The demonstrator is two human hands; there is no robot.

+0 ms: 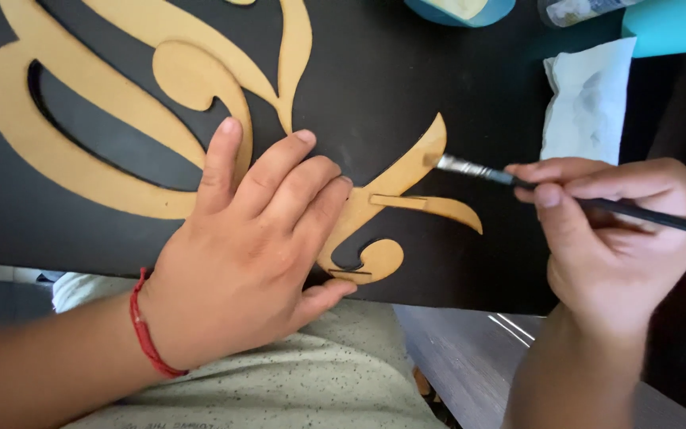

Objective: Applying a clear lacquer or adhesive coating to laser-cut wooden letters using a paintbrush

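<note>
A flat tan wooden cutout (97,171) of curling, looping strokes lies on a black board (375,79). My left hand (256,238) presses flat on the cutout's lower part, fingers spread, a red string bracelet on the wrist. My right hand (613,230) pinches a thin black-handled paintbrush (518,181). Its metal ferrule and bristle tip touch the pointed upper tip of the cutout's right-hand flourish.
A crumpled white paper towel (589,99) lies at the board's right edge. A turquoise object (672,24) and a blue round container (458,9) sit along the top. My speckled shirt (319,381) and a grey surface (470,357) show below the board.
</note>
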